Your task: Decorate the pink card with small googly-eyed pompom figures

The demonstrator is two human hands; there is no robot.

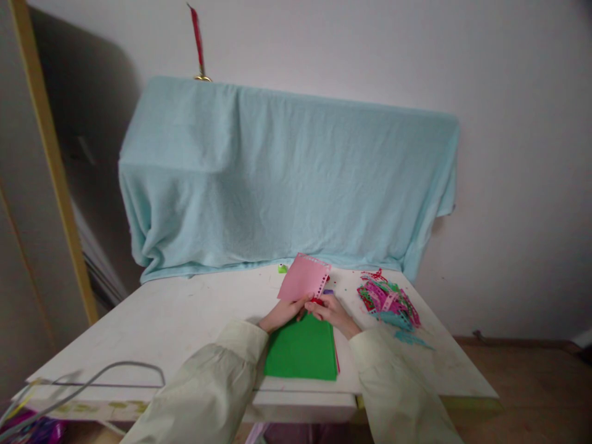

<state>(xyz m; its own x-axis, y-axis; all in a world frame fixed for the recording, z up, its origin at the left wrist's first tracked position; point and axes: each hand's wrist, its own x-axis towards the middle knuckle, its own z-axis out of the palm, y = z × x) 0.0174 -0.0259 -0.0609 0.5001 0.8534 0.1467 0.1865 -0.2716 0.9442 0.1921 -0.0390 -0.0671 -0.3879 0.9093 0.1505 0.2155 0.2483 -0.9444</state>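
My left hand point(283, 312) is closed on the lower corner of a pink paper sheet point(301, 279), which is held tilted above the table. Rows of small cut-outs run along the sheet's top and right edges. At its lower right corner, my right hand point(337, 316) is closed around a small red paper punch point(317, 301), mostly hidden by the fingers. Both hands nearly meet over a stack of green paper point(301, 350), with a red sheet edge showing at its right side. A small purple thing point(328, 291) lies just beyond my right hand.
A heap of punched paper strips point(388, 299) in pink, red, green and blue lies on the right of the white table point(194, 314). A small green object point(282, 269) sits at the back. Behind hangs a light blue cloth point(296, 179). A grey cable point(115, 365) loops at front left.
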